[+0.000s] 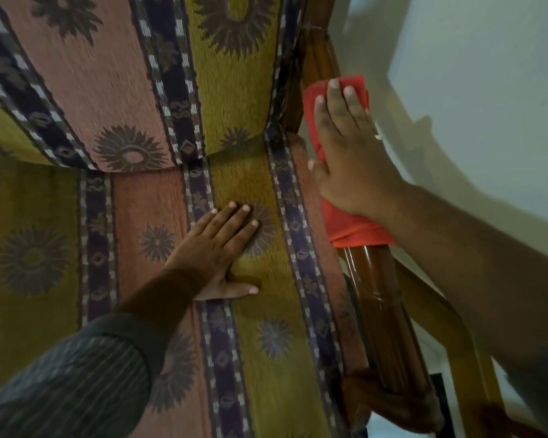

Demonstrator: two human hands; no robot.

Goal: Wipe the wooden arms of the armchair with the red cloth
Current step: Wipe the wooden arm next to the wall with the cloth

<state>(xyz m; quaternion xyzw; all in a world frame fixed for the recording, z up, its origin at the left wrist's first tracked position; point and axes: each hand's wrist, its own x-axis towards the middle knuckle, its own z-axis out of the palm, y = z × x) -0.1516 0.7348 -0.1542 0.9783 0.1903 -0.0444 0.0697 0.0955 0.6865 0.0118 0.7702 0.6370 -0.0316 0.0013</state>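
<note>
The cloth (339, 222) is bright red, folded into a long pad and draped over the wooden arm (383, 317) at about 2 o'clock in the view. It covers the arm from just below the back post down to a bunched fold that wraps around the rail. The right hand (348, 162) lies flat on top of it, fingers stretched out and close together, palm pressing the cloth onto the wood; it pinches nothing. The bare part of the arm is glossy reddish-brown, turned with grooves, and runs on toward 5 o'clock.

Toward 3 o'clock from the arm a pale wall (487, 90) stands near, with a narrow gap between. Toward 9 o'clock the arm borders the seat cushion (266, 358) closely.

The left hand (222, 257) rests at the middle of the view on the seat, palm down, fingers spread and thumb out, holding nothing. Its dark striped sleeve (76, 384) fills the 7 o'clock corner. The seat and the backrest (108, 74) at 11 o'clock wear striped fabric in ochre, pink and navy with sunburst motifs.

No writing or label can be read.
</note>
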